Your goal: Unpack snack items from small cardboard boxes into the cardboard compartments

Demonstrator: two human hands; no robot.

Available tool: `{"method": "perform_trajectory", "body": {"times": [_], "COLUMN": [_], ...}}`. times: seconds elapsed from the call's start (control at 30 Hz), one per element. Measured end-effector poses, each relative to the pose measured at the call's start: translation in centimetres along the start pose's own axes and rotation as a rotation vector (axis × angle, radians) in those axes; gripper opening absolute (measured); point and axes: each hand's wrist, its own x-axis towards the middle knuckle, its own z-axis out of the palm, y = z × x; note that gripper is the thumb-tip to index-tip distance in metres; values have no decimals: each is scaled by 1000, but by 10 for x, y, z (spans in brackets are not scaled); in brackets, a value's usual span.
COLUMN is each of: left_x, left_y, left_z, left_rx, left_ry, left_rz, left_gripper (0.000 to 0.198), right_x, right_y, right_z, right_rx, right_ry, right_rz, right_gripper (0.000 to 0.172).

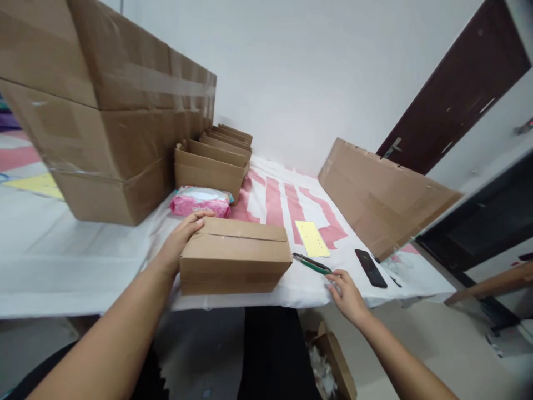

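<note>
A closed cardboard box [235,253] sits at the front edge of the table, a narrow slit showing along its top flap. My left hand [180,240] grips its left end, fingers curled over the top corner. Between the fingertips of my right hand [345,291] is the rear end of a green utility knife [313,263]. The knife lies low over the cloth, its tip pointing left near the box's right side. Just behind the box is a pink pack of wipes [200,201].
Stacked large cartons [137,116] rise on the left, beside a row of open cardboard boxes [212,166]. A yellow card [312,239] and a black phone [370,268] lie to the right. A cardboard sheet [383,194] leans behind them. An open carton [335,361] stands on the floor.
</note>
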Motion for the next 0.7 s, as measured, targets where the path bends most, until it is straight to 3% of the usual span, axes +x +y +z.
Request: {"method": "perform_trajectory", "body": {"times": [0.07,0.2,0.3,0.47,0.6,0.7], "left_x": [0,1,1,1,3,4], "left_y": [0,-1,-1,-2,-4,-4], "left_z": [0,-1,0,0,1,1], "left_rx": [-66,-132,-152,-172,-167,-172], "left_ry": [-31,-33,-27,-10,16,27], "left_rz": [-44,-78,-92,-90,-91,-83], "left_gripper": [42,40,39,46,55,55], "right_x": [-1,-2,1,6,2,0], "right_y": [-2,-10,-13,-2,9,11], "right_z": [-2,3,9,12,9,7], "right_rx": [19,18,-89,-79,3,54], "right_ry": [28,-95,-119,-125,-103,-118], "right_rz": [-20,0,-7,-11,20,57], "right_gripper": [25,26,18,15,24,19]}}
